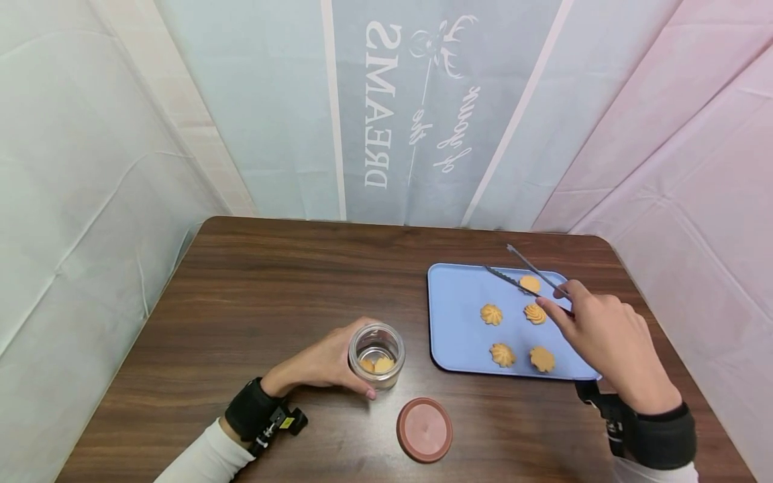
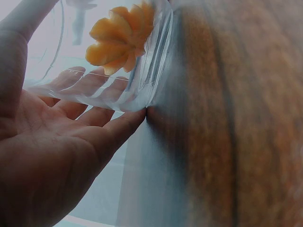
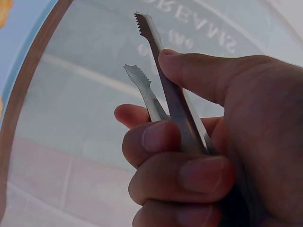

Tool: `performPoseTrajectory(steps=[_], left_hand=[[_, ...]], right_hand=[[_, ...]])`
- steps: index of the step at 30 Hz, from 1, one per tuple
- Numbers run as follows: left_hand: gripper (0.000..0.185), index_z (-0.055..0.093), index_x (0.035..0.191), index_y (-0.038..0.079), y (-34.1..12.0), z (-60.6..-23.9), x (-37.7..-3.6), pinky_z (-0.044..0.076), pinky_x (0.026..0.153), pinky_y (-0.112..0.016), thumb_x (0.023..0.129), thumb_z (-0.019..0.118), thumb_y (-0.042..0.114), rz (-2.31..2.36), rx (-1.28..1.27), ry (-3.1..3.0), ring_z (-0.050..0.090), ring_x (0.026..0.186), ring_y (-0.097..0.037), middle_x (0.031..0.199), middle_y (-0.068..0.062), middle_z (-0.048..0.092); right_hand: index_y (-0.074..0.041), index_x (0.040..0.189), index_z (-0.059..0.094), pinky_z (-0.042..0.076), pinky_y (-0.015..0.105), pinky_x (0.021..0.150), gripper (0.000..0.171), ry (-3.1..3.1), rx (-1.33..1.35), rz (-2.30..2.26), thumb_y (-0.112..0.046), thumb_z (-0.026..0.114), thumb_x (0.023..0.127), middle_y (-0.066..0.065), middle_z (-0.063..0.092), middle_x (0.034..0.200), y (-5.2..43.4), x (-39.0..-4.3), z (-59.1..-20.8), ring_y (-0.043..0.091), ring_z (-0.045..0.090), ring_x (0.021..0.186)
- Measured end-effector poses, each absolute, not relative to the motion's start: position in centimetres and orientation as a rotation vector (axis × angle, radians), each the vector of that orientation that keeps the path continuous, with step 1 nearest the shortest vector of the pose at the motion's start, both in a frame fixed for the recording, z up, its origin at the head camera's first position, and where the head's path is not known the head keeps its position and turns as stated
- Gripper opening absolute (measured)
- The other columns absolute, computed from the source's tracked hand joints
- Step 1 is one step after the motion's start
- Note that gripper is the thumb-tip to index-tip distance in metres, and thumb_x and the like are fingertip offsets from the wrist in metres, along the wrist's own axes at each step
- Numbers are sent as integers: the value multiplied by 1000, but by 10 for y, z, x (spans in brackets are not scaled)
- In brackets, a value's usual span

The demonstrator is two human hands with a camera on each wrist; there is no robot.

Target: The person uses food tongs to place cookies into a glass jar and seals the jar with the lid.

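Left hand (image 1: 320,365) cups glass jar (image 1: 376,354) near table centre, cookies inside. Right hand (image 1: 604,335) grips metal tongs (image 1: 531,276), tips apart, over blue tray (image 1: 459,335) of cookies (image 1: 492,314) at right. Lid (image 1: 425,429) lies near.

Clear glossy glass jar (image 1: 376,355), shiny serrated metal tongs (image 1: 531,276), smooth matt blue tray (image 1: 449,335), dark wood-grain table (image 1: 272,282).

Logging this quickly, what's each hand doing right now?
Left hand: curled round the glass jar.
Right hand: gripping the metal tongs.
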State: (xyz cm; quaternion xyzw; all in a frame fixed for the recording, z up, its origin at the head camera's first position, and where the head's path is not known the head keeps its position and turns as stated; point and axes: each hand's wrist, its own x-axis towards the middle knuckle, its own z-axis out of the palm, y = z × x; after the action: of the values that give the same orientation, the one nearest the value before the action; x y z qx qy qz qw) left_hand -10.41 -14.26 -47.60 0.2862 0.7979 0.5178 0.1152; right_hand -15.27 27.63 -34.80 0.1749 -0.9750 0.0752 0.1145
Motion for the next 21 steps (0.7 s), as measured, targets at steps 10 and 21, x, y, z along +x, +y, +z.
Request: performPoseTrajectory(steps=[10,21], left_hand=[[95,50,145,17,-142,-476,-105,49,111,-45,67,103,30,1519,833,2342,64,128,-27,136,-5,68],[95,49,147,17,-142,-477,-104,49,111,-44,70,102,32,1507,854,2341,63,128,-26,137,-4,66]], right_hand=[[12,120,63,35,35,42,58,-3039,370,241,-45,63,107,2,53,60,305,-176,-360,19,48,51],[19,127,58,40,36,48,65,-3189,261,199,-41,65,105,15,62,74,323,-192,-372,26,52,64]])
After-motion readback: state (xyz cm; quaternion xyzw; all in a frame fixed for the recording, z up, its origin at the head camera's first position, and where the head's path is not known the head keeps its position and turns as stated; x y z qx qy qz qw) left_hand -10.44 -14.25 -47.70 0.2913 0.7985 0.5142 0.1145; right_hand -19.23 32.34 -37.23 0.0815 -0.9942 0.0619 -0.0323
